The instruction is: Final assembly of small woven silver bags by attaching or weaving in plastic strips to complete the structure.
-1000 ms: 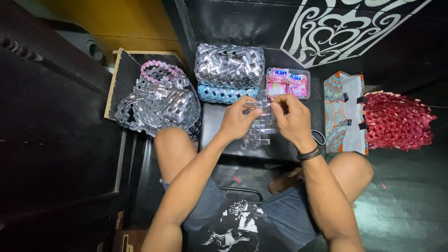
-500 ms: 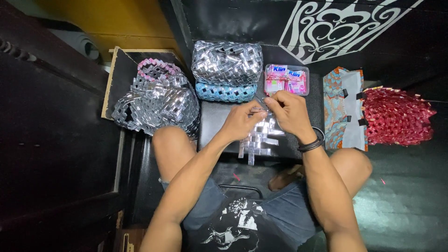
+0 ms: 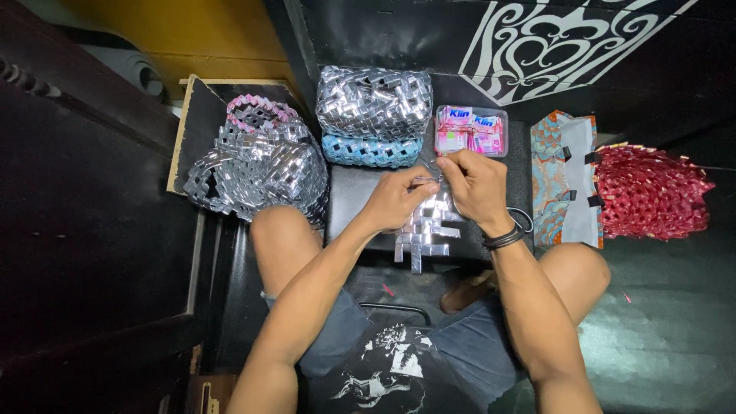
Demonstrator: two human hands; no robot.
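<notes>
left hand (image 3: 395, 201): fingers pinching the top edge of the woven silver piece (image 3: 424, 230), thumb against a thin foil strip.
right hand (image 3: 477, 186): fingertips closed on the same strip, just beside the left thumb.
woven silver piece: lies on the black box (image 3: 360, 192) between the knees, lower rows hanging free.
step in hand: it seems a new strip is being worked into the top row.
next move: would need a firm pinch and pulling the strip straight.
around: silver basket (image 3: 374, 102), pink packets tray (image 3: 470, 130), red woven bag (image 3: 650, 190).
change: against half a second ago, the hands sit slightly lower, piece nearly the same place.
</notes>
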